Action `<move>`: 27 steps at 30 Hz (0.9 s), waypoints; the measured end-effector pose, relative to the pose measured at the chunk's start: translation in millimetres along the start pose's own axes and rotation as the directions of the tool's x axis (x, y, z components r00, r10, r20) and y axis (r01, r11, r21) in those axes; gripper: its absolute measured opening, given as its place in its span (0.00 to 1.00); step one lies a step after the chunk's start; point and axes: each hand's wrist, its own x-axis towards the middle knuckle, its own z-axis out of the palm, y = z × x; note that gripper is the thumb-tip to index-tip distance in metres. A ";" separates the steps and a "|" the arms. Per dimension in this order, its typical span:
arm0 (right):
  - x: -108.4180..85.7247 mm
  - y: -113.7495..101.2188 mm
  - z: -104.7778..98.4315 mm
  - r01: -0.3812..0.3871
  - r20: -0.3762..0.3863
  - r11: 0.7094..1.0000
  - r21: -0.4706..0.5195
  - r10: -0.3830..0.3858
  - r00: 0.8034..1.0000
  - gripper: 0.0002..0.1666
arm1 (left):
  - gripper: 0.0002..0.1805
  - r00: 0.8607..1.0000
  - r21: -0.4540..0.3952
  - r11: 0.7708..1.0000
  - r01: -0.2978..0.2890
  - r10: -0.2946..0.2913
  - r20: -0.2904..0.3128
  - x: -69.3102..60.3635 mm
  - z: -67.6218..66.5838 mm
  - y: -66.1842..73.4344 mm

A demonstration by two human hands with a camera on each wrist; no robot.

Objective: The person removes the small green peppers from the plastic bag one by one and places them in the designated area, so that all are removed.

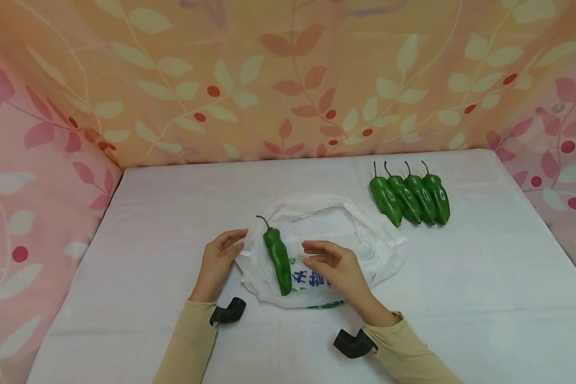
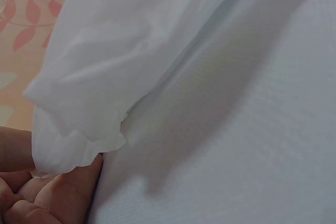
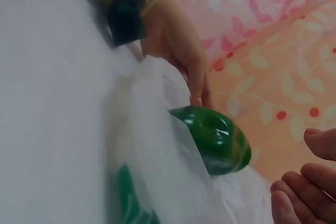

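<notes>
A white plastic bag (image 1: 317,213) with blue print lies spread on the table, its mouth wide. My left hand (image 1: 216,266) pinches the bag's left edge between thumb and fingers; the left wrist view shows the plastic bag (image 2: 100,93) caught there. On the left part of the bag lies one green pepper (image 1: 278,261), stem pointing away from me. Over the middle of the bag hovers my right hand (image 1: 340,269), fingers loosely bent, holding nothing. In the right wrist view, the pepper (image 3: 218,140) is apart from those fingers, and a bag fold hides part of it.
Several green peppers (image 1: 409,200) lie side by side at the back right, stems away from me. A white cloth covers the table (image 1: 163,202). Floral curtains (image 1: 293,80) stand along the back and both sides. Each wrist carries a black camera mount (image 1: 352,344).
</notes>
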 end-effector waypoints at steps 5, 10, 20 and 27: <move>-1.4 5.2 11.3 0.016 0.018 0.998 -0.063 -0.015 1.000 0.21 | 0.18 1.000 0.002 1.000 0.004 -0.004 0.000 -0.4 0.6 0.8; -2.3 13.2 22.6 -0.007 0.019 0.989 -0.145 0.010 1.000 0.25 | 0.18 1.000 0.001 1.000 0.002 -0.002 0.002 -0.6 1.1 0.7; -3.3 22.3 39.2 0.027 -0.079 0.963 -0.268 -0.050 0.996 0.31 | 0.18 1.000 0.020 1.000 0.015 -0.015 0.001 0.6 0.4 -0.6; -2.7 23.1 48.0 0.049 -0.086 0.933 -0.357 -0.086 0.993 0.36 | 0.18 0.999 0.018 0.999 0.035 -0.035 0.009 -0.6 0.1 -0.2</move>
